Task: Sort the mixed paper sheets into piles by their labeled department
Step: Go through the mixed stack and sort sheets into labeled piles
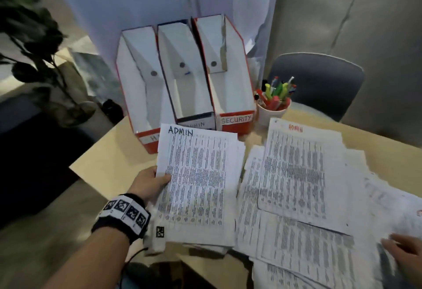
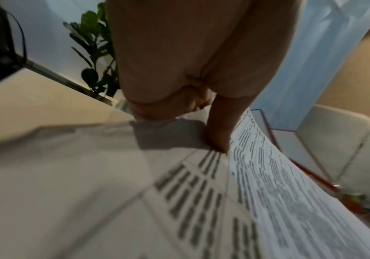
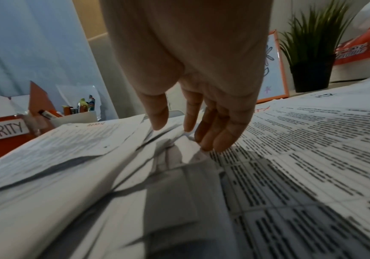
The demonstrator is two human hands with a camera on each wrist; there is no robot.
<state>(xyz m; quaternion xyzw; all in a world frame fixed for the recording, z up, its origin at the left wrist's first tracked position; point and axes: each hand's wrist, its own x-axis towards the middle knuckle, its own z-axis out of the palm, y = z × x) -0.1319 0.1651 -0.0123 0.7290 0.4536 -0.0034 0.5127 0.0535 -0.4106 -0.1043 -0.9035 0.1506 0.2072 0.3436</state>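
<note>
My left hand (image 1: 157, 180) grips the left edge of a small stack of printed sheets (image 1: 198, 181) headed ADMIN in black, thumb (image 2: 218, 133) on top, raised in front of the file boxes. To its right a loose heap of mixed sheets (image 1: 294, 197) spreads over the table, its top page headed ADMIN in red. My right hand (image 1: 404, 248) hovers at the heap's lower right, fingers (image 3: 219, 136) straight and relaxed just above the paper, holding nothing. Three upright file boxes stand behind: a red one (image 1: 142, 96), a blue one (image 1: 189, 87), and a red one labelled SECURITY (image 1: 236, 118).
A white cup of pens and markers (image 1: 274, 103) stands right of the boxes. A grey chair (image 1: 319, 83) is behind the table's far right. A dark plant (image 1: 34, 44) stands at the left. In the right wrist view a framed drawing (image 3: 275, 70) and a potted plant (image 3: 312, 61) stand beyond the heap.
</note>
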